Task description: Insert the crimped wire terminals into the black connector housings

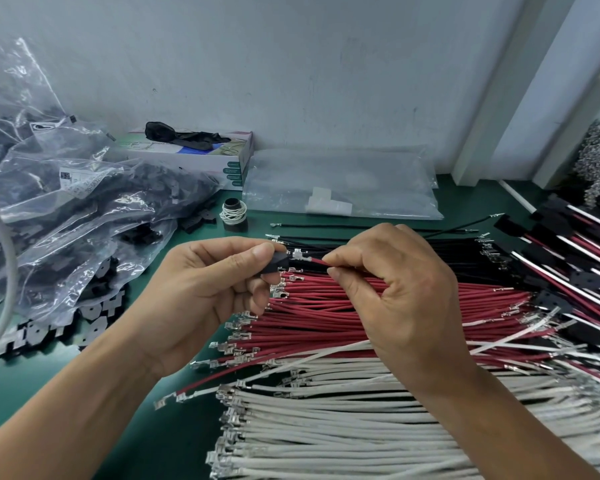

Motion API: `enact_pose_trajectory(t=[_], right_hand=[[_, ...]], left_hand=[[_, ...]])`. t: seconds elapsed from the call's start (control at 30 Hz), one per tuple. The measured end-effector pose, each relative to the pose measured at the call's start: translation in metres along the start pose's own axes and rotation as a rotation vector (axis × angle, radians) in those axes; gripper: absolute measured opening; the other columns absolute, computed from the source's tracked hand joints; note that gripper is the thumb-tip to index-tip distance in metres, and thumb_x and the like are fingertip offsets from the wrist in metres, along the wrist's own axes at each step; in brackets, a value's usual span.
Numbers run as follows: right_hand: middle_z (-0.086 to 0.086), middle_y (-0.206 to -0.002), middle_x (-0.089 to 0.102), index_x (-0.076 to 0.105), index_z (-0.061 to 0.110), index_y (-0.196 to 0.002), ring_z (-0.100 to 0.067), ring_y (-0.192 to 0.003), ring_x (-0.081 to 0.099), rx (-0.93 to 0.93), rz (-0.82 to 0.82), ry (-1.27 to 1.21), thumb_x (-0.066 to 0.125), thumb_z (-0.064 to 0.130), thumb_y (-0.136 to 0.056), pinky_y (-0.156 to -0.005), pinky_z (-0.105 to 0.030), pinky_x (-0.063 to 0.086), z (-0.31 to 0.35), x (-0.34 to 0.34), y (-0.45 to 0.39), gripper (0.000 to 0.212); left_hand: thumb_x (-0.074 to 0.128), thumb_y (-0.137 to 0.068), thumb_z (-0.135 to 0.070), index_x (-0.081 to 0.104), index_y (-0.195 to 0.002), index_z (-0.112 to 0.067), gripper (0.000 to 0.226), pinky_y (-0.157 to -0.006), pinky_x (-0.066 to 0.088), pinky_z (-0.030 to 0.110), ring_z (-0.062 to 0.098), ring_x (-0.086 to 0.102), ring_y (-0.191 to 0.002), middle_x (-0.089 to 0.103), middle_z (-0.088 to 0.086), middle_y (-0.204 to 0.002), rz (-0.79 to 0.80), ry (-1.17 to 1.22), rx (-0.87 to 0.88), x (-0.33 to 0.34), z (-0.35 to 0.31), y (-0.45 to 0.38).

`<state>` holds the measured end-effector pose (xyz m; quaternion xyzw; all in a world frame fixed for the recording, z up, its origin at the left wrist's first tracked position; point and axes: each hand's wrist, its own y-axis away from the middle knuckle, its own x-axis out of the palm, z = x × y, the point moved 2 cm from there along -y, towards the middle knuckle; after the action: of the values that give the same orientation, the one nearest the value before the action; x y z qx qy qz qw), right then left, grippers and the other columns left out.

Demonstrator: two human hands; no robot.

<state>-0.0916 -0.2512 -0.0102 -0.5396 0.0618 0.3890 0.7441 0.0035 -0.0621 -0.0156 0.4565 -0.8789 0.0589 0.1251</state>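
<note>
My left hand [208, 289] pinches a small black connector housing [277, 263] between thumb and fingers, above the wire piles. My right hand [392, 289] pinches a red wire [317, 261] just behind its crimped metal terminal [299, 254], whose tip sits right at the housing's opening. Below the hands lie rows of black wires [458, 251], red wires [326, 306] and white wires [326, 420], all with silver terminals at their left ends.
Clear bags of black housings [84, 202] fill the left, with loose housings [94, 317] on the green mat. A glove box [201, 154], a spool [235, 214] and a clear bag [343, 185] sit at the back. Assembled harnesses [575, 258] are stacked at right.
</note>
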Motion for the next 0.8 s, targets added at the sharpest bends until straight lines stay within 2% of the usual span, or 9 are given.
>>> enact_pose_trajectory(t=[0.23, 0.37, 0.53, 0.8], right_hand=[[0.005, -0.086, 0.067, 0.078, 0.012, -0.091, -0.017, -0.083, 0.062, -0.025, 0.028, -0.023, 0.078, 0.011, -0.087, -0.075, -0.033, 0.05, -0.0014, 0.0006, 0.0002, 0.004], [0.005, -0.087, 0.067, 0.078, 0.011, -0.093, -0.018, -0.084, 0.061, -0.024, 0.046, -0.031, 0.075, 0.012, -0.089, -0.075, -0.033, 0.05, -0.0015, 0.0012, 0.0009, 0.005], [0.004, -0.088, 0.067, 0.079, 0.011, -0.096, -0.02, -0.085, 0.062, -0.024, 0.04, -0.025, 0.069, 0.014, -0.092, -0.076, -0.035, 0.051, -0.0018, 0.0018, 0.0005, 0.011], [0.004, -0.09, 0.066, 0.078, 0.011, -0.099, -0.019, -0.086, 0.061, -0.026, 0.057, -0.022, 0.067, 0.016, -0.094, -0.076, -0.036, 0.051, -0.0012, 0.0017, 0.0009, 0.013]], left_hand=[[0.072, -0.078, -0.019, 0.081, -0.094, -0.002, 0.025, -0.055, 0.054, 0.023, 0.019, 0.058, -0.058, 0.069, 0.013, -0.073, 0.0, 0.006, -0.012, 0.0014, -0.0001, 0.0002], [0.074, -0.075, -0.022, 0.081, -0.095, -0.003, 0.028, -0.055, 0.054, 0.023, 0.018, 0.058, -0.058, 0.068, 0.013, -0.073, 0.0, 0.013, -0.014, 0.0012, 0.0, 0.0001], [0.075, -0.084, -0.018, 0.081, -0.097, -0.003, 0.021, -0.056, 0.054, 0.023, 0.017, 0.06, -0.06, 0.069, 0.011, -0.074, 0.026, 0.009, -0.012, -0.001, 0.0011, -0.0009], [0.075, -0.078, -0.025, 0.081, -0.097, -0.006, 0.028, -0.057, 0.054, 0.023, 0.017, 0.06, -0.06, 0.071, 0.011, -0.077, 0.024, -0.006, -0.001, -0.0023, 0.0013, -0.0012]])
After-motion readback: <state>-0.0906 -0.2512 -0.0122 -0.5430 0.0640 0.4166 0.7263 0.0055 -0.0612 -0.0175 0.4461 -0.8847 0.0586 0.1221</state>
